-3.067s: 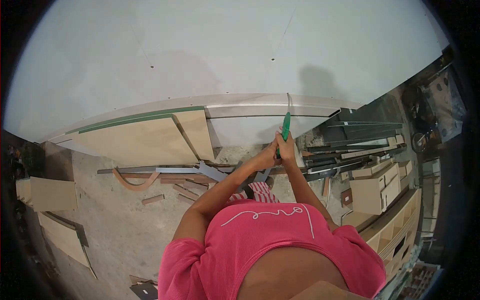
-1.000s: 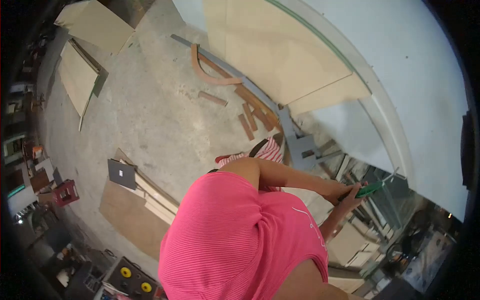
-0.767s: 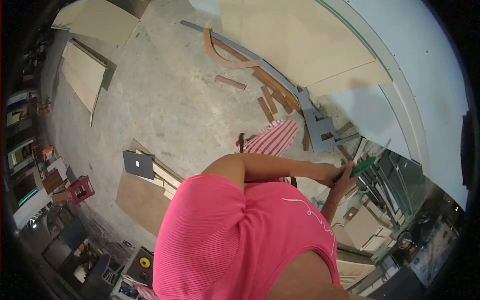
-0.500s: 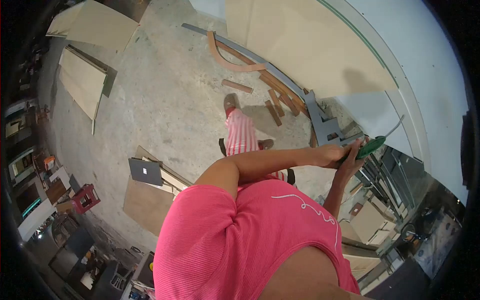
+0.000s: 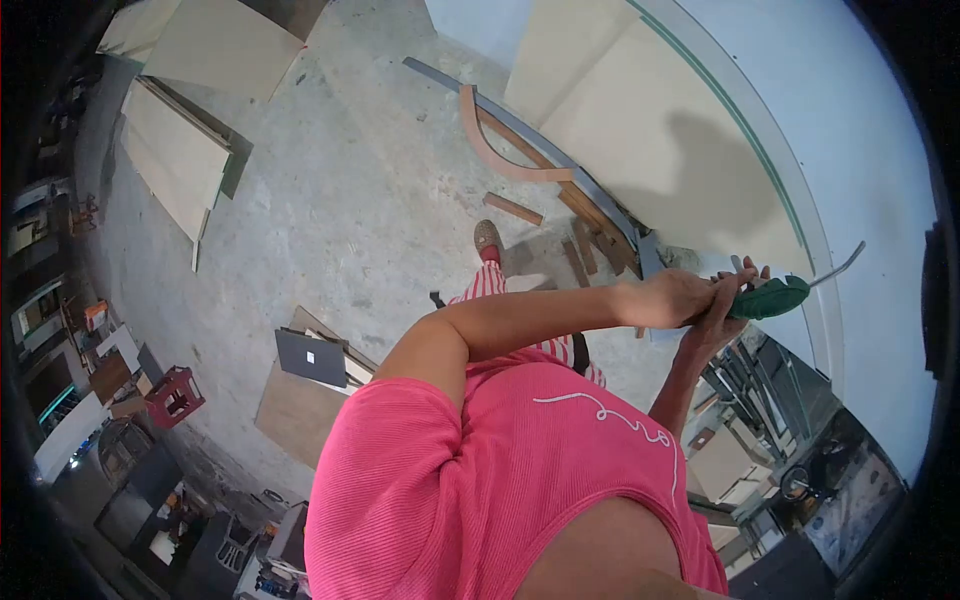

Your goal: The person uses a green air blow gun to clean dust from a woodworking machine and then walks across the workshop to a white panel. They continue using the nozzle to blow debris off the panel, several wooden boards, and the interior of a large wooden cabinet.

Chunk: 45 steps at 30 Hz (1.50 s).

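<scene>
My right hand (image 5: pixel 718 312) is closed around a dark green leaf-shaped piece (image 5: pixel 772 298) with a bent grey rod (image 5: pixel 840 263) sticking out of its far end. My left hand (image 5: pixel 665 299) reaches across from the left and is closed against the right hand, at the near end of the green piece. Whatever lies inside the left fingers is hidden. A short grey tip (image 5: pixel 737 263) shows beside the fingers. Both hands are held up in front of the white curved panel (image 5: pixel 845 130), apart from it.
A curved wooden strip (image 5: pixel 490 150) and several short wood pieces (image 5: pixel 513 208) lie along a cream board (image 5: pixel 640 110). Boards (image 5: pixel 175 160) stand at the upper left. A dark flat panel (image 5: pixel 300 355) rests on a brown sheet (image 5: pixel 285 415). A red crate (image 5: pixel 173 397) stands left.
Both hands have moved slightly right with the green piece, and the rod now extends further to the right. The floor and boards have shifted in view as the head turned.
</scene>
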Tool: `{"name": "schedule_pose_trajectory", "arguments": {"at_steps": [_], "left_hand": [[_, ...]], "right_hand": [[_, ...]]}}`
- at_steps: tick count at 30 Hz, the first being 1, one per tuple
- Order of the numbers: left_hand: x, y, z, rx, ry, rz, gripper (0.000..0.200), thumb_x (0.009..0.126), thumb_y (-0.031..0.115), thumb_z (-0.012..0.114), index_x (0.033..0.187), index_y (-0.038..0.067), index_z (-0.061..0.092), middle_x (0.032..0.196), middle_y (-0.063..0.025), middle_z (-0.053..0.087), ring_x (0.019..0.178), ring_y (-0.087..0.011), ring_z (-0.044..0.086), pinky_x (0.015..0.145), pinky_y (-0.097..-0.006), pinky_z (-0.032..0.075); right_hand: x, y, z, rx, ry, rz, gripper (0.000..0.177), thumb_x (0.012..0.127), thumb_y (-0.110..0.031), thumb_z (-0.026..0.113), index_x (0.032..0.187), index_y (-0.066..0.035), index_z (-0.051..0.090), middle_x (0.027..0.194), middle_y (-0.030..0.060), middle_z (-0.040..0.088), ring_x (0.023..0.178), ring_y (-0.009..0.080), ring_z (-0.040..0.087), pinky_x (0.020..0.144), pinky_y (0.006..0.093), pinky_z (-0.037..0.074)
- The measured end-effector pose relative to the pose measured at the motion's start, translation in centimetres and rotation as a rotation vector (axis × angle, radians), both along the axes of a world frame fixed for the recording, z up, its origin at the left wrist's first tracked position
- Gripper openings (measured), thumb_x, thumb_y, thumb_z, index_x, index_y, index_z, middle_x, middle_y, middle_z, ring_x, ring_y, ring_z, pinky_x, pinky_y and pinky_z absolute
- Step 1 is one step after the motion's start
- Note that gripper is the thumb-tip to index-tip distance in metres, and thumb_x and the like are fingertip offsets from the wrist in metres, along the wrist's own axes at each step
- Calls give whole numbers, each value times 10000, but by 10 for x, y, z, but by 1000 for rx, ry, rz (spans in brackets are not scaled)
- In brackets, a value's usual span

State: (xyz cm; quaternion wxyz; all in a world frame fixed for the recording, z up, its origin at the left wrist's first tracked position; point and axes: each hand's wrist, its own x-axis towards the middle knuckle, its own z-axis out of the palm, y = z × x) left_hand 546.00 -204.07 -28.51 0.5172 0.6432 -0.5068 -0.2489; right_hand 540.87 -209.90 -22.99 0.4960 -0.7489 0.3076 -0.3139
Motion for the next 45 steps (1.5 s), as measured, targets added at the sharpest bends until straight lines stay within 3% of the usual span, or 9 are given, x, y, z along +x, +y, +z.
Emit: {"name": "schedule_pose_trajectory", "arguments": {"at_steps": [2,11,14,15,16,22,27,34,45], "left_hand": [[2,-3,-17,-208,-68,78,699,785,94,553,1381,63,189,832,-207,591,724,-376,602,605,-449,478],[48,-18,13,-186,111,33,773,768,106,557,1409,78,125,871,-255,581,776,-409,585,656,-469,473],[81,-33,45,172,119,-150,741,766,86,550,1395,45,159,972,-272,571,890,-426,568,746,-478,461],[82,-49,37,-154,-80,58,649,770,76,543,1342,14,244,982,-276,570,893,-433,565,736,-475,466],[96,-47,81,68,-95,-9,565,780,71,539,1283,-11,297,960,-274,578,875,-444,562,707,-478,470],[135,-121,142,-88,-230,-66,397,814,97,560,1132,-44,368,841,-251,588,789,-437,569,638,-472,445],[145,-176,217,-214,-440,-21,707,807,34,531,1382,20,119,847,-253,584,765,-420,586,649,-451,456],[163,-241,297,-380,-492,-82,745,816,-3,478,1413,77,40,842,-236,595,664,-352,596,606,-402,457],[179,-263,301,-323,-415,-93,832,785,13,546,1417,43,4,747,-233,604,677,-417,592,580,-459,441]], "right_hand": [[12,5,1,40,1,-25,621,891,-330,545,1342,9,286,1259,129,471,964,185,531,795,307,455],[34,-41,-20,193,-114,157,710,873,-397,561,1382,-18,244,1324,115,417,964,191,540,826,310,446],[57,-57,12,424,-57,84,558,901,-316,532,1330,-20,332,1213,114,477,863,165,560,764,304,456],[67,-61,17,324,-180,109,511,901,-268,516,1310,-11,348,1122,109,507,824,156,559,734,299,457],[75,-72,22,229,-280,119,466,902,-221,500,1290,-1,363,1030,103,538,785,148,559,705,294,458],[111,-149,88,-114,-476,159,412,859,-111,477,1237,20,375,857,82,548,779,152,565,679,295,461],[114,-189,184,-185,-592,70,378,876,-125,503,1213,9,393,905,100,540,754,146,552,668,301,462],[135,-251,257,-409,-654,-50,270,909,-146,446,1133,3,430,796,45,499,687,111,527,629,268,451],[151,-257,272,-364,-535,-165,328,921,-228,449,1142,15,441,885,58,498,770,105,473,691,268,423]]}}
